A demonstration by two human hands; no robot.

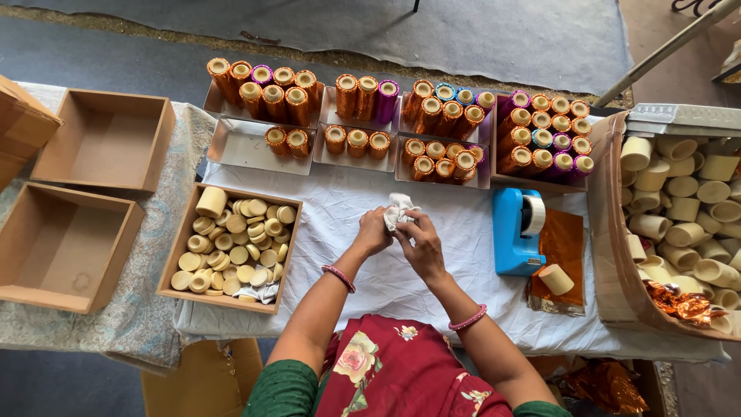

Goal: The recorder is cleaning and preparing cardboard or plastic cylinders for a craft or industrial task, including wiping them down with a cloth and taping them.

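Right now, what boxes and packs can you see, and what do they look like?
Two empty brown square boxes: far left.
Brown box of cream discs: left of the hands.
Big brown carton of cream tubes: right edge.
Blue tape dispenser: right of the hands.

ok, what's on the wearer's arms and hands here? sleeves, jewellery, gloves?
No gloves: both hands are bare. The left hand has a pink beaded bangle at the wrist; the right hand has a matching pink bangle. Forearms are uncovered. Short dark green sleeves end near the elbows, over a dark red garment with a floral print.
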